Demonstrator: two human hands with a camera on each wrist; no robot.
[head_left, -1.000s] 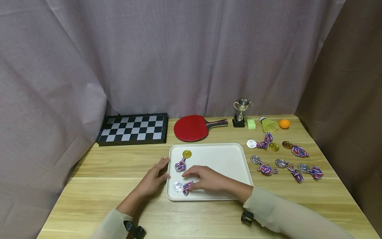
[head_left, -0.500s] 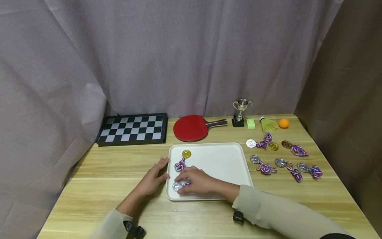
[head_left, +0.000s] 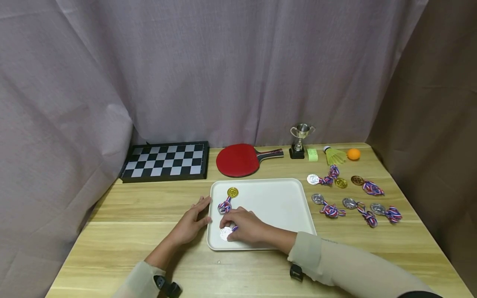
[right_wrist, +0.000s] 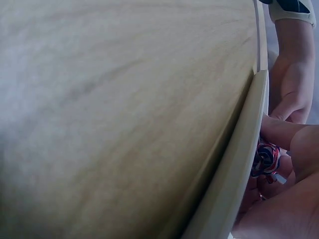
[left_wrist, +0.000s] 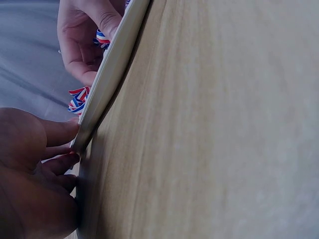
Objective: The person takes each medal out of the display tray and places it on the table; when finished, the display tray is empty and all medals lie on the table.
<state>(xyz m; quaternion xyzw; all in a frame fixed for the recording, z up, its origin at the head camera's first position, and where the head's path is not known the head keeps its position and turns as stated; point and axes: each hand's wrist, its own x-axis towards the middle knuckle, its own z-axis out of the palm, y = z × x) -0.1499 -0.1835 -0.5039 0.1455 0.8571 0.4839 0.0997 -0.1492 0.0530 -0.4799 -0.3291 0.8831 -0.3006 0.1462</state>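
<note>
On the white tray (head_left: 277,200) in the head view, my right hand (head_left: 246,225) pinches a silver medal (head_left: 225,234) between thumb and fingers. Its striped ribbon (right_wrist: 266,158) bunches under the palm, mostly hidden from the head view. My left hand (head_left: 188,225) rests at the tray's left edge; its fingertips touch the rim, as the left wrist view also shows. Behind the right hand, a gold medal (head_left: 232,192) with a red, white and blue ribbon lies in the tray's back left part.
Several more medals, including a bronze one (head_left: 357,180), lie right of the tray. Along the back stand or lie a chessboard (head_left: 165,161), a red table tennis bat (head_left: 237,160), a trophy cup (head_left: 301,138), a green block (head_left: 312,155), a shuttlecock (head_left: 334,156) and an orange ball (head_left: 353,154).
My right hand has moved left from the ribbon onto the silver medal's disc. The disc has then shifted slightly right with the fingers. My left hand has stayed at the rim.
</note>
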